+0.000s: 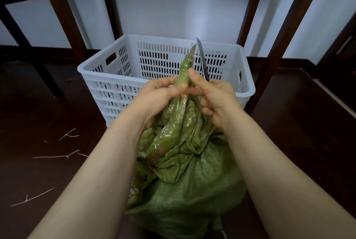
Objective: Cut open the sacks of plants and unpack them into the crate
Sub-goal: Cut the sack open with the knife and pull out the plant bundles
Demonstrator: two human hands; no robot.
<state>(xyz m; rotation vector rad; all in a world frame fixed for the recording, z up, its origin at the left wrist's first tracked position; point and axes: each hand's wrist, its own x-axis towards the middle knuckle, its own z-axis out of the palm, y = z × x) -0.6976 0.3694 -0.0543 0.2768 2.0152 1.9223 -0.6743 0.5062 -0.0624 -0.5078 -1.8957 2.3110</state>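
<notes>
A green woven sack (192,184) stands on the dark floor (48,161) directly in front of the person, between the two bare forearms, and it looks full and round in its lower part. Its upper part is gathered into a long twisted neck (185,69) which rises up in front of the white crate (134,59). The left hand (159,96) closes its grip around this neck from the left side, with the thumb lying across the shiny green fabric. The right hand (215,100) holds a knife (202,59): its grip is closed on the handle, the blade points upward and a little away from the person, and the thumb of this hand presses on the neck of the sack just beside the left thumb. The blade stands close to the right side of the gathered tip; I cannot tell if it touches the fabric. The crate is behind the sack, on the floor near the white wall (173,3), and it has slotted sides and a handle hole at the left end. From here, the little that shows of its inside looks bare. Some thin pale twigs (57,155) lie on the floor to the left of the person. Dark wooden posts (63,13) stand against the wall behind the crate.
</notes>
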